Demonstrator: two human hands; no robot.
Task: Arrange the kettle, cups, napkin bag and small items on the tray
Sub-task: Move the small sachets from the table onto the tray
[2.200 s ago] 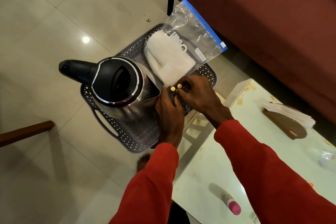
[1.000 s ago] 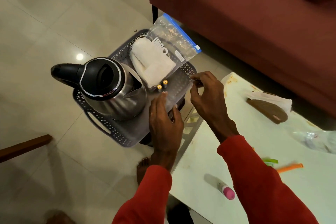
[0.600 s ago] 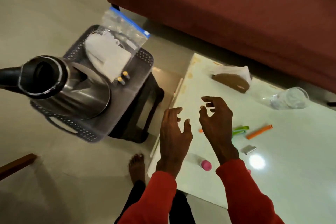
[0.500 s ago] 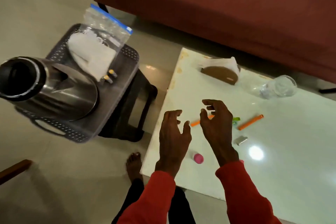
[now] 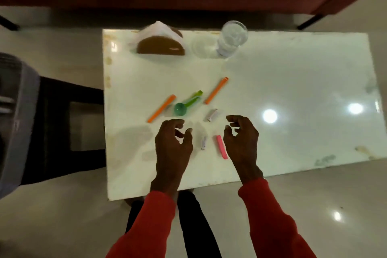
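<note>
- Both hands hover over the near part of the white desk point(image 5: 293, 94), fingers loosely curled, holding nothing: the left hand point(image 5: 172, 148) and the right hand point(image 5: 241, 142).
- Between them lie a small white packet point(image 5: 203, 142) and a pink packet point(image 5: 222, 146).
- Beyond the hands: two orange sticks point(image 5: 161, 108), point(image 5: 216, 90), a green spoon point(image 5: 187, 103), another pale packet point(image 5: 212, 115).
- At the far edge stand a napkin holder point(image 5: 161, 45) and clear cups point(image 5: 230, 40).
- The grey tray point(image 5: 18, 123) shows blurred at far left.

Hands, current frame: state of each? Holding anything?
Left hand: open, fingers loosely curled above the table, holding nothing.
Right hand: open, fingers loosely curled, holding nothing; pink packet lies beside it.
</note>
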